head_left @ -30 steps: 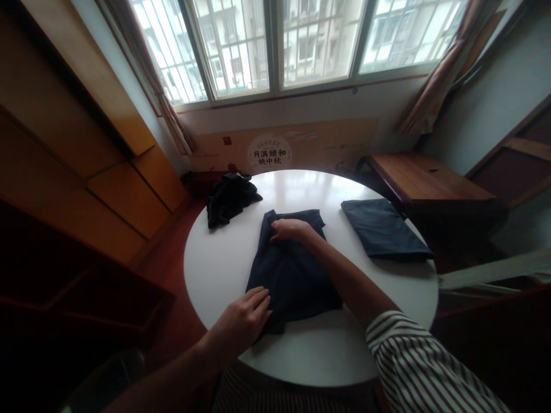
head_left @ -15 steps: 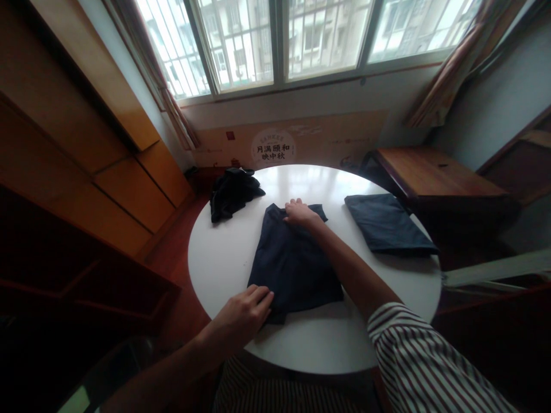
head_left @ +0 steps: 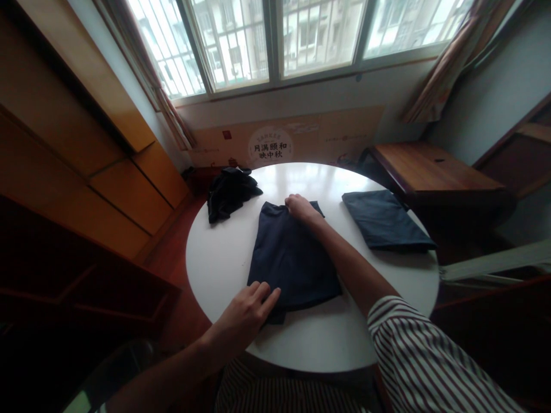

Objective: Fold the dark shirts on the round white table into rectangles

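Note:
A folded dark blue garment (head_left: 293,261) lies on the white round table (head_left: 318,350) in front of me. My right hand (head_left: 300,207) is at its far edge, with the fingers closed on the cloth there. At the near left corner, my left hand (head_left: 253,304) rests on the garment with its fingers bent loosely and apart. A small flap of cloth shows under that corner, near my left fingers. What kind of garment it is, I cannot make out.
Another folded dark blue cloth (head_left: 385,221) lies at the table's right side. A crumpled black cloth (head_left: 232,192) sits at the far left edge. Beyond the table on the right stands a low wooden table (head_left: 434,166). Wooden cabinets (head_left: 124,189) line the left.
My right hand's fingers have gone from spread on the cloth to closed at its far edge. The garment's far left part has shifted slightly. My left fingers have spread a little.

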Motion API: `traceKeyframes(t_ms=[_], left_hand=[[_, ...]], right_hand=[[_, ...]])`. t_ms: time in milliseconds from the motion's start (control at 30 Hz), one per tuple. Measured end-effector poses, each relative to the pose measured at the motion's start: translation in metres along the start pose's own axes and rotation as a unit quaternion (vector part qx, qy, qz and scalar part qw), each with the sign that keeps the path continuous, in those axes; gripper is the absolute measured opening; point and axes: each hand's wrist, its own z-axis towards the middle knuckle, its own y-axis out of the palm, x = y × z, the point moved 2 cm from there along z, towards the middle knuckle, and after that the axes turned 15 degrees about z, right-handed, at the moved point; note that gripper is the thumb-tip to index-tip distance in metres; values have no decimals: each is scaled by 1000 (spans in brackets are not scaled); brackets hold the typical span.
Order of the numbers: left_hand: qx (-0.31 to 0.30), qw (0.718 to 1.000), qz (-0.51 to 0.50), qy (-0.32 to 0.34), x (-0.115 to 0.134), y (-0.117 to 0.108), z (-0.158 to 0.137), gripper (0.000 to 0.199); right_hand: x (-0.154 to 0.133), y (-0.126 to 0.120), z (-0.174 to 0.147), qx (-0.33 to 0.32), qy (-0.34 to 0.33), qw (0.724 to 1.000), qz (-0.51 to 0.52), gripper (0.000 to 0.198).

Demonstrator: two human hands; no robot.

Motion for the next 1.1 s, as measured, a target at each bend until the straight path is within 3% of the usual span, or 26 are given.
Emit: traceKeyframes(t_ms=[233, 467, 633, 767, 967, 1100], left_hand=[[23, 997, 60, 41, 2, -7, 34, 41], [63, 979, 106, 162, 21, -6, 48, 22], [68, 984, 104, 126, 26, -9, 49, 26], [57, 989, 98, 96, 34, -7, 67, 31], [27, 997, 38, 59, 35, 0, 86, 15], [61, 998, -8, 21, 27, 1, 81, 18]], right_hand=[[4, 1, -1, -13, -6, 1000, 14, 32], [5, -1, 1, 8, -29, 999, 25, 34], [1, -5, 0, 28, -33, 998, 38, 35], [-16, -27, -7, 58, -44, 996, 49, 29], [-63, -85, -69, 143, -114, 978, 103, 31], [-70, -86, -139, 63, -169, 974, 140, 33]])
